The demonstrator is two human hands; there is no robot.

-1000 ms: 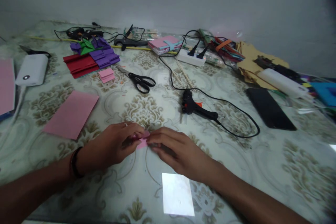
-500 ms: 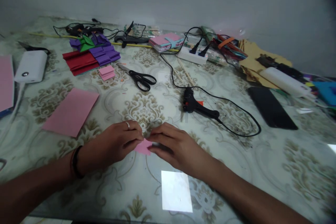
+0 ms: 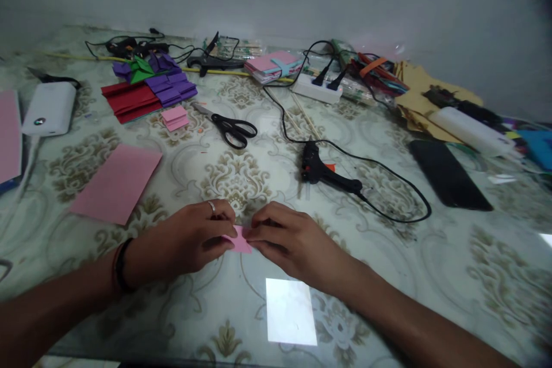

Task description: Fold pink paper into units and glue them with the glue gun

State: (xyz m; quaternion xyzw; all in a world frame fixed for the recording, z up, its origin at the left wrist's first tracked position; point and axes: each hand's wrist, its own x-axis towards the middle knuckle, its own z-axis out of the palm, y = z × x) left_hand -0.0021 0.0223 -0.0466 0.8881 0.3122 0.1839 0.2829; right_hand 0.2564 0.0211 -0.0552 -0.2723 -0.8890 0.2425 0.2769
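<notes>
A small piece of pink paper (image 3: 240, 244) lies low over the table between my two hands, partly hidden by the fingers. My left hand (image 3: 207, 236), with a ring on one finger, pinches its left side. On the right side, the thumb and fingertips of my right hand (image 3: 282, 236) are closed on the same paper. A larger pink sheet (image 3: 118, 184) rests flat to the left of my left hand. Farther back lie a small pleated pink paper (image 3: 175, 118) and black-handled scissors (image 3: 230, 126) with their blades pointing left.
A black glue gun (image 3: 325, 169) with a looping cord lies right of centre, near a black phone (image 3: 448, 175). Behind stand a white power strip (image 3: 317, 89) and folded red paper (image 3: 129, 100). A white power bank (image 3: 50, 108) is at left.
My right hand's thumb and fingers have closed together on the pink paper. The left fingertips have shifted slightly along its edge.
</notes>
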